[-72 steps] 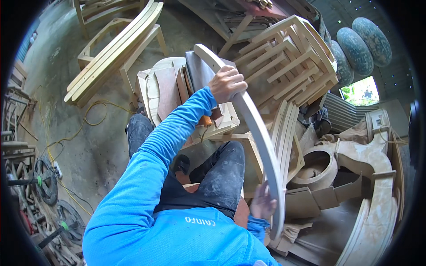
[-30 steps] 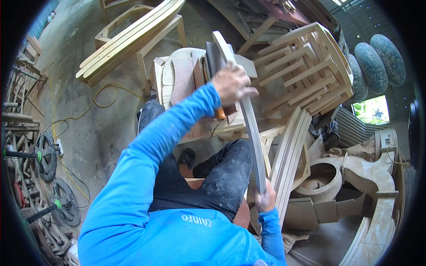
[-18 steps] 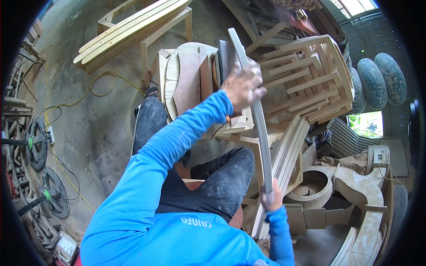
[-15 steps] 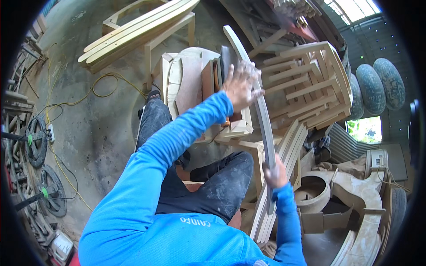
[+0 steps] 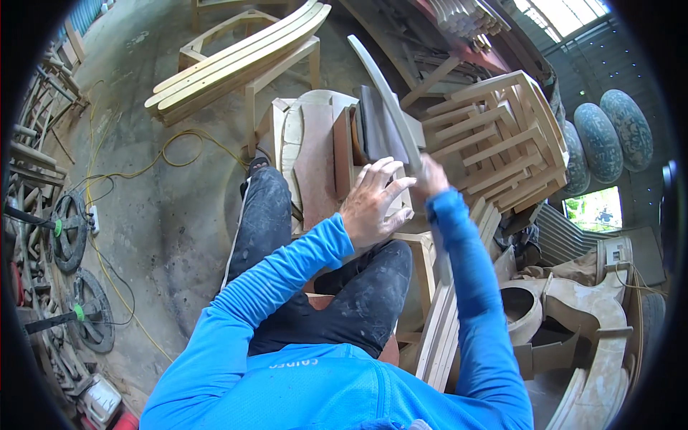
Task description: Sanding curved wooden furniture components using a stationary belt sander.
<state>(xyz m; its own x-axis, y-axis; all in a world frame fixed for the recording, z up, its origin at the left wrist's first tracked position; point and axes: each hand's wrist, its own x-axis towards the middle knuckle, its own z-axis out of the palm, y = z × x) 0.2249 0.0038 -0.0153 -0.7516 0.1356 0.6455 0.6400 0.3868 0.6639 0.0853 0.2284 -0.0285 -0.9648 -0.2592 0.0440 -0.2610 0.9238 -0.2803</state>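
Gripping a long curved wooden slat near its middle, the right hand is closed round it; the left hand hovers just beside it, fingers spread wide and holding nothing; the slat rises toward the far side, above the flat wooden panels stacked in front of the knees. With only one hand on so long a piece, its free end could swing and knock the slatted chair frame to the right, or twist out of the grip. The slat's lower length is hidden behind the right forearm; whether the left fingertips touch the wood is hard to tell.
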